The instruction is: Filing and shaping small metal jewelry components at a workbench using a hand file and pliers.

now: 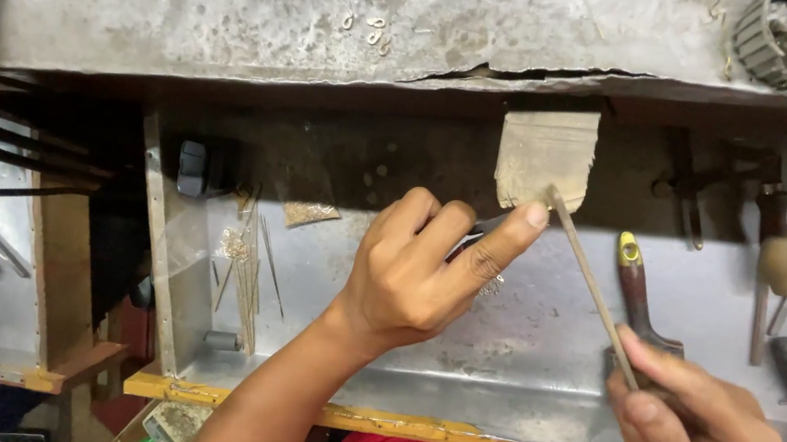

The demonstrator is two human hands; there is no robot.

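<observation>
Metal sheet lines the tray (515,363) below the hands, a shallow catch drawer under the scarred worktop (240,6). Just beyond the left fingertips a worn wooden bench peg (547,155) juts from the worktop's edge.

Risk first, as I judge it. The long thin file (592,285) is held only at its near end, and its far tip meets the left index fingertip beside the peg; a stroke that skids would scrape or jab that finger. Whatever the left hand (417,273) pinches is almost wholly hidden, so a loosened pinch could let it fall into the tray among scattered small pieces and be hard to find again.

The left fingers (510,239) are closed in a pinch, thumb against index; something dark and small shows between them, but I cannot tell what it is. It sits at the fingertips, just short of the peg and touching or nearly touching the file's tip. The right hand (695,433) is closed around the file's lower end, the shaft slanting up and left from its fingers. A yellow-tipped tool (638,288) lies in the tray just behind the file, and thin rods (249,274) lie well left of the left wrist.
</observation>
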